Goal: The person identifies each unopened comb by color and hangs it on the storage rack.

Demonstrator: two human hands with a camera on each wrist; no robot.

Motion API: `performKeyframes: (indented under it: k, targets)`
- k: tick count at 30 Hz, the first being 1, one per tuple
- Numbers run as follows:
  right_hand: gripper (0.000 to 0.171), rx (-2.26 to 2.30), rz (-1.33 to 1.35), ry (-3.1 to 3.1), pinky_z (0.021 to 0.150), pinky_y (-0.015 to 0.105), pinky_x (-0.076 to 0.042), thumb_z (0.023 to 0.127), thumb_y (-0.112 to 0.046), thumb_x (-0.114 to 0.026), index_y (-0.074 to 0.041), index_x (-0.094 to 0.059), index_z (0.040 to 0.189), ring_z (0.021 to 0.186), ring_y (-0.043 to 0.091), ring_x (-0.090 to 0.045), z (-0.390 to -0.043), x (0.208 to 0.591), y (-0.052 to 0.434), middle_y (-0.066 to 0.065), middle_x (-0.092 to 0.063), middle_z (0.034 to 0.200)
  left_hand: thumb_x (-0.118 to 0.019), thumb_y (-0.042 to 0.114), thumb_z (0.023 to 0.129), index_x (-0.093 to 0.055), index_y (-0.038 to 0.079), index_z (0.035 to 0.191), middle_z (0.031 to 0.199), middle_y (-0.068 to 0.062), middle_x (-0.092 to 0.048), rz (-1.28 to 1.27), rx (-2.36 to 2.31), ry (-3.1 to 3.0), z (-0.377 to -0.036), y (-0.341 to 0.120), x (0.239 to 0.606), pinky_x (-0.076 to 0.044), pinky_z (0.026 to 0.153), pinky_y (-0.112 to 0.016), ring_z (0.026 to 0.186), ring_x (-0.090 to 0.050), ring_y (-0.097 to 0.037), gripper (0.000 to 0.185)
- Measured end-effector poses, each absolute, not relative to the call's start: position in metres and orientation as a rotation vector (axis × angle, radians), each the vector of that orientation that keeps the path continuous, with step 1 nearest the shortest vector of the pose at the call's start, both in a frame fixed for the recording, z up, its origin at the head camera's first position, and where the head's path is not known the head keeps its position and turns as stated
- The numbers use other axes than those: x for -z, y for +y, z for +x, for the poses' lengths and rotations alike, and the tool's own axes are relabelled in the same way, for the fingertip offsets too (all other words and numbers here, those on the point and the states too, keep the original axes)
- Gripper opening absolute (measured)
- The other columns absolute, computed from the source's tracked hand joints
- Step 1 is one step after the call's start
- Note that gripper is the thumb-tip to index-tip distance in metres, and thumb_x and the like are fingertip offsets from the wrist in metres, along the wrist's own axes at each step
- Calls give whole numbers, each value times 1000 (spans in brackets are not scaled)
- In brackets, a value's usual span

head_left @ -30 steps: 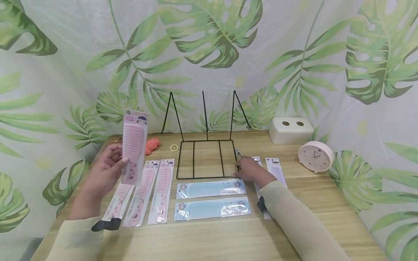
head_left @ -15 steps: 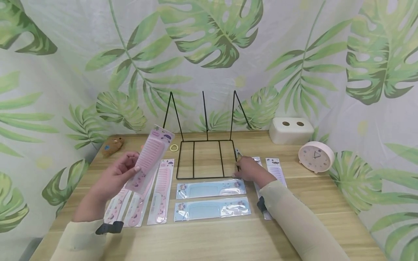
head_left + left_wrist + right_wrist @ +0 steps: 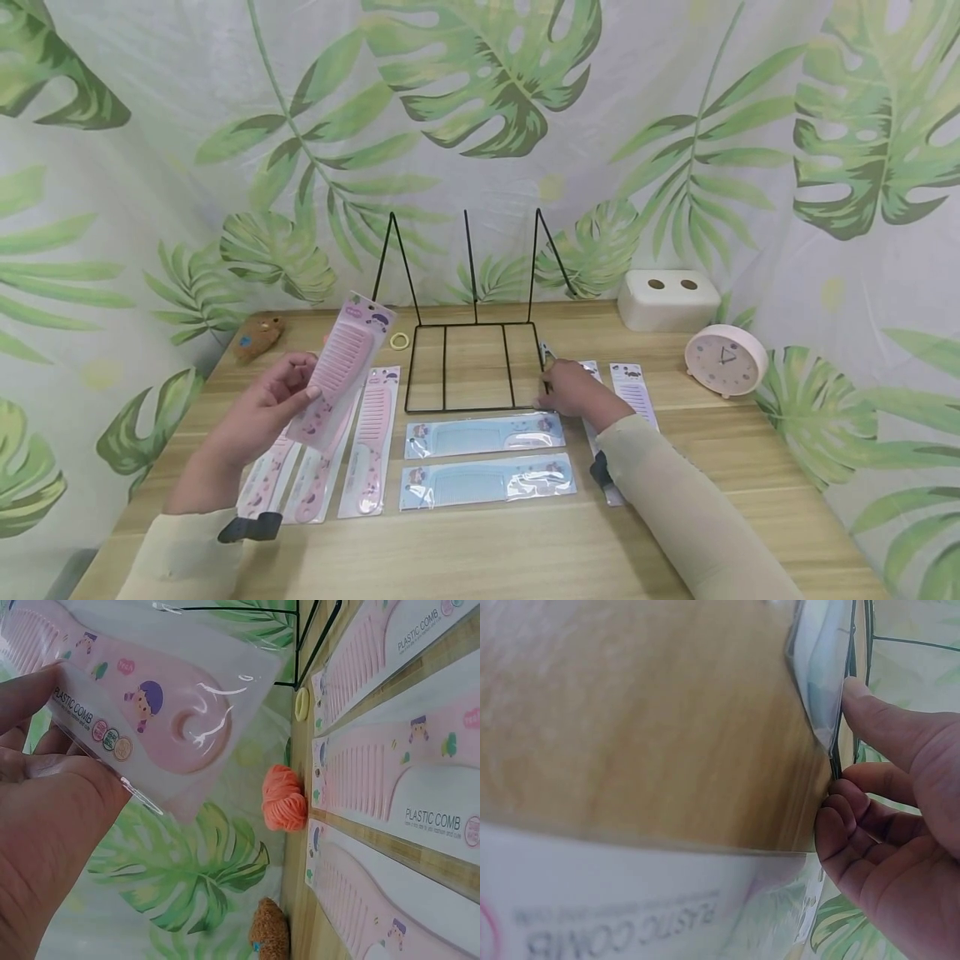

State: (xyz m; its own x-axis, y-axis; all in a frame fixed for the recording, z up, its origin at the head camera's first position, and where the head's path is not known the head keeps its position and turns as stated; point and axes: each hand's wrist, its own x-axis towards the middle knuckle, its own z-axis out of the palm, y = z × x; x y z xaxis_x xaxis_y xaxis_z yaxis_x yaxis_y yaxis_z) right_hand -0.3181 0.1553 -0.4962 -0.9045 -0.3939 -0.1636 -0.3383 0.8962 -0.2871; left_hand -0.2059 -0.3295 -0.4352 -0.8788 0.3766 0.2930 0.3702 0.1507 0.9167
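Note:
My left hand point(image 3: 268, 407) pinches a plastic-packed pink comb point(image 3: 343, 362) between thumb and fingers, raised over the table and tilted to the right. In the left wrist view the comb's handle end point(image 3: 154, 712) points away from the palm. Below it lie three more packed pink combs point(image 3: 372, 442), partly covered by the held one. My right hand point(image 3: 577, 387) grips the front right corner of a black wire rack point(image 3: 445, 367); in the right wrist view its thumb and curled fingers point(image 3: 855, 817) meet at the wire. Two packed blue combs point(image 3: 487, 481) lie crosswise before the rack.
Packed purple combs point(image 3: 635, 390) lie under and beside the right forearm. A pink clock point(image 3: 726, 360) and a white box with two holes point(image 3: 667, 302) stand at right. At back left are a brown plush toy point(image 3: 260, 337), orange yarn point(image 3: 283, 799) and a yellow ring point(image 3: 400, 341).
My left hand has brought the pink comb rightward and lower, tipping it from upright to slanted; over the last half second it barely moves. The right hand stays at the rack's corner.

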Motion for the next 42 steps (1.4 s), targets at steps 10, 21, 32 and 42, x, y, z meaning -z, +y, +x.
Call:
performKeyframes:
  k: [10,21,32,42]
  targets:
    - [45,375,-506,2836,96,48,-58,100,-34,-81,-1,-76,131,100,27,-67,-321,497,155,14,-76,121,-50,-5,112,-52,6,136,112,1,-66,768,-1896,2364,-206,-330,436,-64,75,-26,98,-68,-9,27]
    - [52,379,-503,2838,106,51,-58,100,-34,-81,1,-73,138,117,33,-71,-320,497,155,18,-75,132,-50,-4,112,-52,5,137,115,2,-66,723,-1892,2389,-205,-327,435,-62,79,-23,100,-67,-8,26]
    - [51,377,-501,2836,107,52,-58,100,-34,-81,0,-73,137,116,33,-71,-321,496,155,18,-75,133,-55,10,114,-48,-1,146,118,7,-65,265,-1851,2608,-229,-303,433,-60,80,-21,100,-65,-4,35]
    - [36,371,-541,2848,95,51,-59,98,-33,-83,-2,-78,117,101,31,-69,-319,496,154,15,-76,115,-59,12,111,-51,6,147,120,-6,-61,-190,-1964,2623,-281,-263,423,-59,80,-23,103,-60,-15,38]
